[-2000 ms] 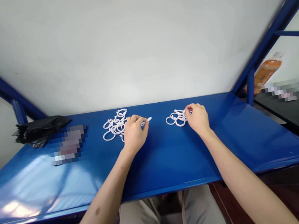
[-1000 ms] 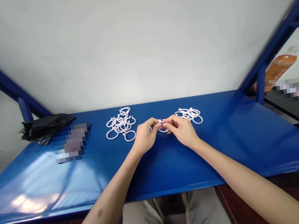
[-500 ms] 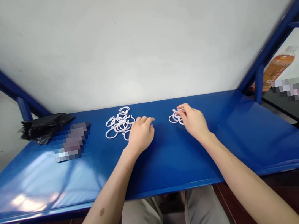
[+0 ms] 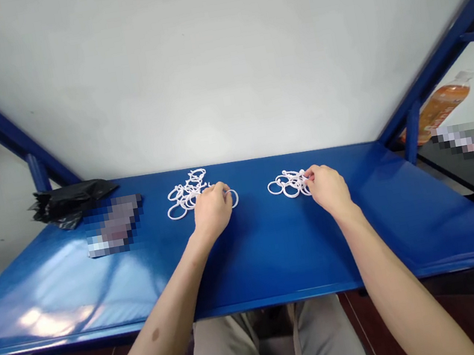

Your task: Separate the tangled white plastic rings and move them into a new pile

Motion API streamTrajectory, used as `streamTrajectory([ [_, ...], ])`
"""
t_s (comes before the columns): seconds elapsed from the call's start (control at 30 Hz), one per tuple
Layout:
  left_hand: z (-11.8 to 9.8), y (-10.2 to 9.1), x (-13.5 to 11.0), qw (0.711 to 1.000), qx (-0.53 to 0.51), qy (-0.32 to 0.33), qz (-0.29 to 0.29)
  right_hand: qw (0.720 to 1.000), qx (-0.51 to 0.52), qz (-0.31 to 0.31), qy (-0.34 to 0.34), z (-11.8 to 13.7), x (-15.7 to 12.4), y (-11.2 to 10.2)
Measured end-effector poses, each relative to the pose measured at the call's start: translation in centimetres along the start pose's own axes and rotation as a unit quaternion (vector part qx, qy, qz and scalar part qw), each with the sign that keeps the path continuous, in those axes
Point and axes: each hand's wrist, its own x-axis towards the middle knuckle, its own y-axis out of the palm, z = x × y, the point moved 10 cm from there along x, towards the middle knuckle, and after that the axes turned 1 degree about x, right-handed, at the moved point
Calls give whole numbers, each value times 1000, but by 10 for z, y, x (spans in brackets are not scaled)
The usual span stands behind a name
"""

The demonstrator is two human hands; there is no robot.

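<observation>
My left hand (image 4: 214, 209) is closed at the right edge of a loose pile of white plastic rings (image 4: 184, 202). From its fingertips a single white ring (image 4: 236, 198) sticks out to the right, and the hand covers part of the pile. On the other side, my right hand (image 4: 330, 186) pinches a white ring (image 4: 305, 187) at the right end of a smaller cluster of rings (image 4: 289, 183). Small knobs show on several rings. The right fingertips partly hide the ring they hold.
All the rings lie on a blue tabletop (image 4: 260, 259) against a pale wall. Toward the left are a crumpled black plastic bag (image 4: 69, 201) and a blurred flat object (image 4: 116, 223). Blue frame bars slant up at both sides. An orange drink bottle (image 4: 442, 104) leans at the far right.
My left hand has moved slightly left and closed on a ring. My right hand has shifted right, showing more of the cluster beside it.
</observation>
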Motion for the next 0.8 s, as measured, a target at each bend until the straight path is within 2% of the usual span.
streamTrajectory([
  [0.1,2,-4,-2,999,-23,-29,-17,1000,11,-7,-12,2,0,2],
  [0.33,-16,12,-6,993,-113,36,24,1000,17,-12,-18,3,0,5],
  [0.5,-12,11,-1,982,-184,29,14,999,23,-14,-22,4,0,4],
  [0.7,-7,14,2,961,-275,6,26,998,37,-37,-28,7,-1,-3],
  [0.8,-12,17,0,941,-333,20,49,992,73,-76,-64,19,-5,-10],
])
